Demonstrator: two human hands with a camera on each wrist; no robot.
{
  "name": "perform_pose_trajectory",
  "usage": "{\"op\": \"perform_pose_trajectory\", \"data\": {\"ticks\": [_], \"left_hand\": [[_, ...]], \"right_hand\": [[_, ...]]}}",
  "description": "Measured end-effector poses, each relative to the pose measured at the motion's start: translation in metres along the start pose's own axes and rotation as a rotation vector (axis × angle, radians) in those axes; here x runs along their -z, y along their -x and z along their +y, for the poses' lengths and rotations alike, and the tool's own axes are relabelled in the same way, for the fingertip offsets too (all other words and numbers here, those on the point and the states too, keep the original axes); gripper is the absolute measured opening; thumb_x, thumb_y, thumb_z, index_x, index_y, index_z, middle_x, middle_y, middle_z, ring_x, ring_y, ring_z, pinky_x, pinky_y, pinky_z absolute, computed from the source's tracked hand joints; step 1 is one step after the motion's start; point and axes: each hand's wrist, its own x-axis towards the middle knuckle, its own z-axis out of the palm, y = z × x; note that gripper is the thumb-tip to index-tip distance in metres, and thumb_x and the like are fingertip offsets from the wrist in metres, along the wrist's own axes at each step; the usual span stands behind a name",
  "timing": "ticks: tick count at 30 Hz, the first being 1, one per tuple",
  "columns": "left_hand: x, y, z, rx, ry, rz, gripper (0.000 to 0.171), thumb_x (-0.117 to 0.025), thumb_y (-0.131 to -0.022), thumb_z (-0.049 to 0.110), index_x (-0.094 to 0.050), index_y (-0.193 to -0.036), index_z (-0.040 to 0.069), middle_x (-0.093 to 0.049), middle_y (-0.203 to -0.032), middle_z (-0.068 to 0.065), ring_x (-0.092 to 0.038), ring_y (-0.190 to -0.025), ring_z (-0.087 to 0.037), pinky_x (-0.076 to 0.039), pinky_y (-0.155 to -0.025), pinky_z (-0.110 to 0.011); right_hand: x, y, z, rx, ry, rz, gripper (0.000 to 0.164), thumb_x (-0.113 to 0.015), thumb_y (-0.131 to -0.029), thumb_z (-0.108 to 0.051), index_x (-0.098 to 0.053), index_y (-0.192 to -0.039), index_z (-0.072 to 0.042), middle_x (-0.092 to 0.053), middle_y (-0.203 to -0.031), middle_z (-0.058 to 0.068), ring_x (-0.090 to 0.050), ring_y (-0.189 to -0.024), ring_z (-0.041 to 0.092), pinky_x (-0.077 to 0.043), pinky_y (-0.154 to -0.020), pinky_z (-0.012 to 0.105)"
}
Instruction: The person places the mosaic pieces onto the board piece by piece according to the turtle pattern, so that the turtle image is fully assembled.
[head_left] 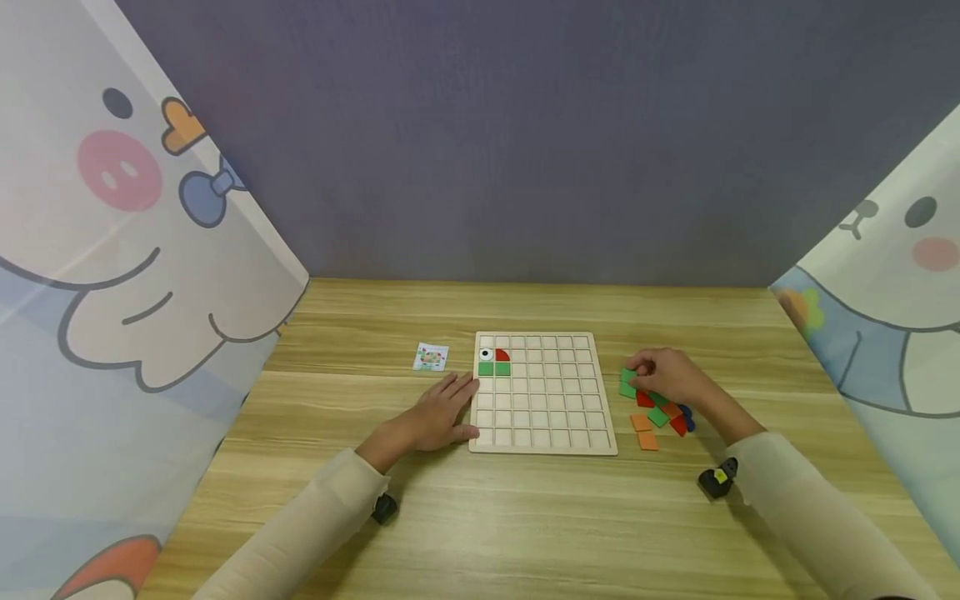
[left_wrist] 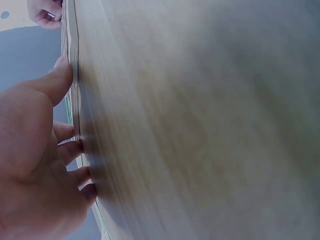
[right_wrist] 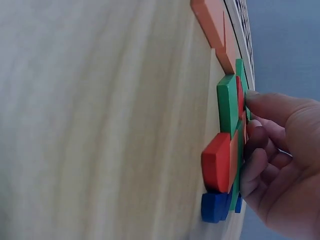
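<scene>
Our right hand (head_left: 663, 373) is curving its fingers and thumb down at green tiles (head_left: 627, 389), though we cannot tell whether it is pinching one. Nearer us than that grip, loose pieces (head_left: 658, 417) in red, orange, green and blue are lying, some overlapping. To the grip's left, the gridded board (head_left: 558, 395) is bearing an eye tile (head_left: 486, 354), a red quarter-round (head_left: 502, 356) and two green squares (head_left: 486, 368). Our left hand (head_left: 437, 414), fingers extended, is touching the board's left edge, and a small printed card (head_left: 431, 357) is lying just beyond that hand.
</scene>
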Motion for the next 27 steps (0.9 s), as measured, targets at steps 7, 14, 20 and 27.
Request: {"op": "perform_pose_trajectory", "data": {"ticks": [7,14,20,27], "left_hand": [[-0.0002,-0.0003,-0.0004,-0.008,-0.004,0.007,0.082,-0.059,-0.102,0.045,-0.023,-0.161,0.001,-0.020,-0.169,-0.019,-0.014,-0.157,-0.044,-0.018,-0.127,-0.058],[-0.0003,0.0007,-0.0003,-0.018,0.002,0.012,0.082,-0.060,-0.102,0.043,-0.024,-0.161,-0.001,-0.021,-0.169,-0.021,-0.015,-0.157,-0.045,-0.018,-0.127,-0.058],[0.0002,0.0014,-0.0001,-0.026,0.006,0.011,0.082,-0.060,-0.102,0.043,-0.023,-0.161,-0.001,-0.021,-0.169,-0.021,-0.015,-0.157,-0.045,-0.018,-0.127,-0.058],[0.0009,0.0012,0.0009,-0.030,-0.006,0.010,0.081,-0.059,-0.102,0.043,-0.023,-0.161,-0.001,-0.021,-0.168,-0.022,-0.015,-0.157,-0.045,-0.018,-0.127,-0.058]], "right_hand": [[-0.0011,-0.0014,0.0004,0.006,0.020,0.015,0.022,-0.076,-0.092,-0.018,-0.069,-0.111,-0.009,-0.066,-0.099,0.006,-0.055,-0.085,0.017,-0.048,-0.070,0.028],[-0.0021,0.0000,0.0000,0.027,0.012,0.033,0.018,-0.075,-0.091,-0.014,-0.066,-0.106,-0.008,-0.063,-0.093,0.005,-0.055,-0.081,0.017,-0.047,-0.066,0.026],[-0.0032,-0.0006,0.0015,0.038,0.008,0.030,0.017,-0.072,-0.095,-0.015,-0.067,-0.109,-0.008,-0.064,-0.091,0.005,-0.054,-0.073,0.016,-0.046,-0.059,0.026],[-0.0030,-0.0034,-0.0013,0.060,0.005,0.043,0.028,-0.064,-0.102,-0.025,-0.069,-0.124,-0.008,-0.069,-0.094,0.005,-0.057,-0.073,0.014,-0.049,-0.064,0.028]]}}
